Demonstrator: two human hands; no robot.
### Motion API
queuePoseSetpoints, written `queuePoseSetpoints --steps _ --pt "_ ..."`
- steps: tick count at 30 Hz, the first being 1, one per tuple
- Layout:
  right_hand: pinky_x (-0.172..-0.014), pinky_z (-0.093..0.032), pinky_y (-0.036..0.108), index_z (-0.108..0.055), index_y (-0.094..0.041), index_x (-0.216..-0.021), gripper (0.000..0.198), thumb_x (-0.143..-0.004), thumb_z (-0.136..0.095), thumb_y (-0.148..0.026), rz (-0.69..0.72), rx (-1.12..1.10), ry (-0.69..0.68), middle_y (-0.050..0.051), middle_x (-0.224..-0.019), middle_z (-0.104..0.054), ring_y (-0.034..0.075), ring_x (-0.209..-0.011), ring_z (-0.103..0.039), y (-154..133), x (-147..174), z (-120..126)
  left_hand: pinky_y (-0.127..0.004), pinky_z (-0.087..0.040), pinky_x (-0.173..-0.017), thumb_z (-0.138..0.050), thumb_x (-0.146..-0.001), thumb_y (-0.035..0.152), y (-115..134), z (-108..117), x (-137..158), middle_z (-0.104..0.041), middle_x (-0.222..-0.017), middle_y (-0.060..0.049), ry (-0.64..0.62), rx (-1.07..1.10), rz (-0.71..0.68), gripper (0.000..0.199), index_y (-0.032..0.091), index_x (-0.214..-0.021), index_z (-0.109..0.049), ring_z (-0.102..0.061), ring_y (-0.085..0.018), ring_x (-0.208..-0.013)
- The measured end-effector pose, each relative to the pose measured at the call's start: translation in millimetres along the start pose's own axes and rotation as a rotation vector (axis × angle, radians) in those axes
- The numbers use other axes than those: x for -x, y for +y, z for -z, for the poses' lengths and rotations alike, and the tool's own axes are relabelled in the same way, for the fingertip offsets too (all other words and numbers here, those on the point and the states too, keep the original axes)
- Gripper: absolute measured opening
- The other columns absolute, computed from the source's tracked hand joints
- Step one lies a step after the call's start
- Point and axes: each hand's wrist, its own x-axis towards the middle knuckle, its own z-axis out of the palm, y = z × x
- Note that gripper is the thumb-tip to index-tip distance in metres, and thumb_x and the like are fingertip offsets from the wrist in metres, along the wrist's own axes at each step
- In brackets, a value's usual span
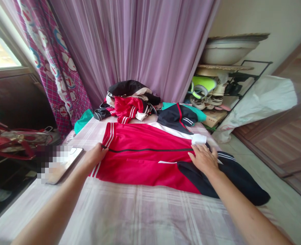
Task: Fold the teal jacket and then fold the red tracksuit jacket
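A red track jacket [140,151] with black and white parts lies spread on the plaid bedsheet [140,214], its black zipper running left to right. At its striped hem, my left hand [98,153] is closed on the edge beside the zipper's end. My right hand [205,158] lies with fingers apart on the collar end, just below a white patch [199,139]. One dark sleeve [244,180] with white stripes stretches out to the right of that hand. The other dark sleeve [176,117] extends toward the back.
Behind the jacket sits a heap of red and black clothes [132,102]. A phone-like device [66,166], partly pixelated, lies at the left edge. Purple curtains [140,44] hang at the back. A rack [257,76] with basins and shoes stands right, near a white plastic bag [265,98].
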Motion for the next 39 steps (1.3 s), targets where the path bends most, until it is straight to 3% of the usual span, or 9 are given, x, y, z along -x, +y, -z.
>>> queuePoseSetpoints --steps 3,9,14,19,22,29,32,35,39 --pt "-0.111 -0.02 0.067 -0.053 -0.027 -0.139 0.047 -0.097 -0.037 -0.041 0.035 -0.011 -0.139 0.01 -0.146 -0.053 0.029 -0.136 -0.04 -4.5 -0.6 -1.0 -0.035 -0.05 -0.08 -0.035 -0.091 0.043 -19.6 7.9 -5.2 -0.072 -0.112 -0.017 0.09 -0.049 -0.052 0.043 0.015 -0.114 -0.058 -0.068 -0.031 -0.103" --pt "-0.11 -0.025 0.067 -0.045 -0.025 -0.146 0.052 -0.098 -0.035 -0.042 0.012 -0.032 -0.276 0.009 -0.155 -0.041 0.028 -0.142 -0.034 -16.7 2.1 7.3 -0.042 -0.051 -0.086 -0.04 -0.087 0.035 -45.0 2.8 -17.6 -0.069 -0.117 -0.022 -0.015 -0.11 0.011 0.054 0.008 -0.131 -0.054 -0.068 -0.035 -0.106" --pt "-0.106 -0.037 0.048 -0.067 -0.025 -0.12 0.039 -0.096 -0.039 -0.035 0.036 -0.029 -0.235 0.01 -0.132 -0.065 0.026 -0.12 -0.058 -22.4 -29.5 39.1 -0.051 -0.042 -0.104 -0.036 -0.087 0.023 -12.0 4.6 -15.6 -0.041 -0.154 -0.021 0.282 -0.202 -0.166 0.059 0.012 -0.145 -0.045 -0.046 -0.038 -0.136" --pt "-0.085 -0.048 0.032 -0.067 -0.026 -0.122 0.039 -0.095 -0.041 -0.035 -0.054 -0.125 -0.204 0.008 -0.115 -0.073 0.024 -0.105 -0.067 -44.1 -102.1 55.7 -0.036 -0.038 -0.111 -0.027 -0.096 0.033 30.2 0.2 -43.5 -0.065 -0.131 -0.011 0.154 -0.056 -0.426 0.048 0.018 -0.121 -0.066 -0.057 -0.024 -0.124" --pt "-0.087 -0.048 0.031 -0.065 -0.024 -0.126 0.038 -0.094 -0.046 -0.031 -0.024 -0.17 -0.175 0.009 -0.118 -0.072 0.024 -0.107 -0.066 -63.9 -145.5 48.7 -0.035 -0.038 -0.111 -0.028 -0.097 0.035 35.1 -17.3 -61.4 -0.068 -0.126 -0.01 0.137 -0.029 -0.414 0.047 0.019 -0.116 -0.067 -0.059 -0.023 -0.122" --pt "-0.095 -0.046 0.03 -0.059 -0.03 -0.134 0.041 -0.095 -0.048 -0.029 0.237 -0.246 -0.172 0.004 -0.141 -0.057 0.021 -0.117 -0.061 -129.6 -220.9 16.6 -0.042 -0.035 -0.113 -0.038 -0.096 0.044 28.0 -49.2 -61.7 -0.059 -0.14 -0.012 0.326 -0.073 -0.299 0.051 0.019 -0.137 -0.056 -0.05 -0.028 -0.133" --pt "-0.093 -0.047 0.029 -0.065 -0.031 -0.124 0.035 -0.09 -0.059 -0.037 0.285 -0.243 -0.233 0.003 -0.133 -0.063 0.021 -0.115 -0.062 -148.9 -243.4 3.7 -0.044 -0.034 -0.114 -0.039 -0.095 0.047 30.6 -51.9 -58.3 -0.058 -0.142 -0.013 0.322 -0.078 -0.278 0.055 0.019 -0.14 -0.054 -0.049 -0.028 -0.134" --pt "-0.088 -0.048 0.03 -0.07 -0.025 -0.11 0.025 -0.092 -0.056 -0.034 0.253 -0.22 -0.258 0.007 -0.117 -0.069 0.023 -0.108 -0.065 -157.4 -257.5 -8.4 -0.048 -0.029 -0.118 -0.042 -0.094 0.05 32.0 -54.9 -57.2 -0.053 -0.147 -0.01 0.333 -0.059 -0.284 0.056 0.023 -0.142 -0.053 -0.045 -0.029 -0.138" --pt "-0.083 -0.05 0.035 -0.062 -0.014 -0.121 0.036 -0.099 -0.036 -0.026 0.114 -0.193 -0.202 0.018 -0.121 -0.063 0.026 -0.104 -0.066 -165.8 -259.2 -19.5 -0.053 -0.024 -0.119 -0.042 -0.093 0.052 34.7 -57.9 -56.8 -0.051 -0.149 -0.011 0.31 -0.059 -0.277 0.06 0.022 -0.144 -0.05 -0.041 -0.03 -0.141"
